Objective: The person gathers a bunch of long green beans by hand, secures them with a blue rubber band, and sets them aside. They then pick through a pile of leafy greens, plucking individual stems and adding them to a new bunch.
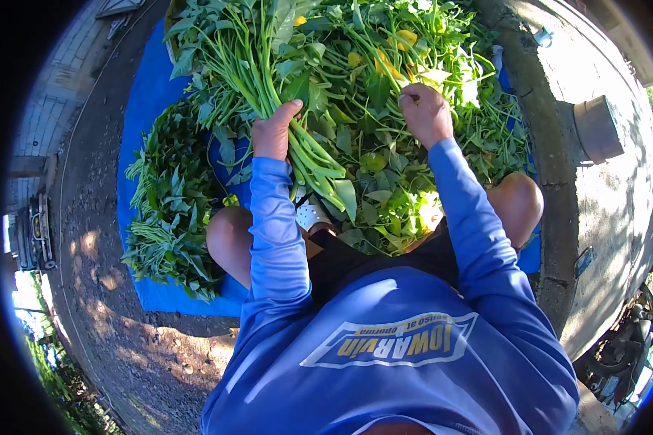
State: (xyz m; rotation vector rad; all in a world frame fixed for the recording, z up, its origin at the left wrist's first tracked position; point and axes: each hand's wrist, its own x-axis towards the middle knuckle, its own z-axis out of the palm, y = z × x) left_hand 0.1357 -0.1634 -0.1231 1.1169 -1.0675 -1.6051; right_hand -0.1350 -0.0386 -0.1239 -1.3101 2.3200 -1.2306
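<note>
My left hand (274, 130) is closed around a thick bunch of water spinach (257, 80). Its cut stem ends point down towards my lap, and the leafy tops spread out at the upper left. Over the big heap of loose greens (384, 138) is my right hand (424, 114), fingers curled together in a pinch. Yellowed leaves and stems (390, 67) lie just beyond those fingertips; whether anything is between the fingers I cannot make out.
A blue tarp (145, 94) lies under the greens. Bundled greens (174, 210) are stacked on its left side. A concrete ledge (551, 145) runs along the right, with a brown pot-like container (598, 130) on it. My bent knees flank the heap.
</note>
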